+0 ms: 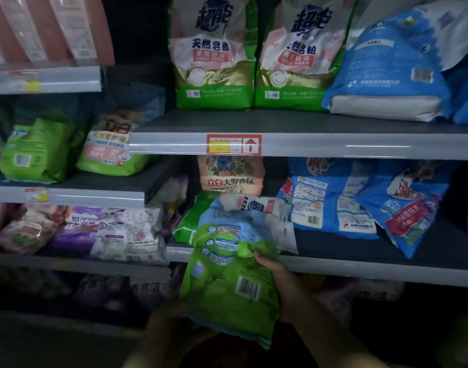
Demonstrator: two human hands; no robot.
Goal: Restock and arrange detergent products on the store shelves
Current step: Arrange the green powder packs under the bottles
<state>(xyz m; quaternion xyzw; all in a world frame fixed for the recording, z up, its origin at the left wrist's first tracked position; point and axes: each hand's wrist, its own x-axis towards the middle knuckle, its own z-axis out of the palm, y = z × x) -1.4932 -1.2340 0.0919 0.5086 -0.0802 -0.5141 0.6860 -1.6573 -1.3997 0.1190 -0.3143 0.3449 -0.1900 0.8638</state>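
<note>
A green detergent bag (227, 277) with a barcode on its back hangs in front of the lower shelf (360, 269), its top leaning onto the shelf. My right hand (278, 282) grips its right edge. My left hand (171, 322) holds its bottom left corner from below, in dim light. Behind the bag, another green bag (190, 221) and a white bag (262, 208) lie on that shelf.
Two upright green and white bags (214, 54) and a blue bag (386, 70) stand on the upper shelf (307, 144). Blue bags (331, 203) lean on the lower shelf at right. Green bags (36, 150) and purple bags (108, 232) fill the left shelves.
</note>
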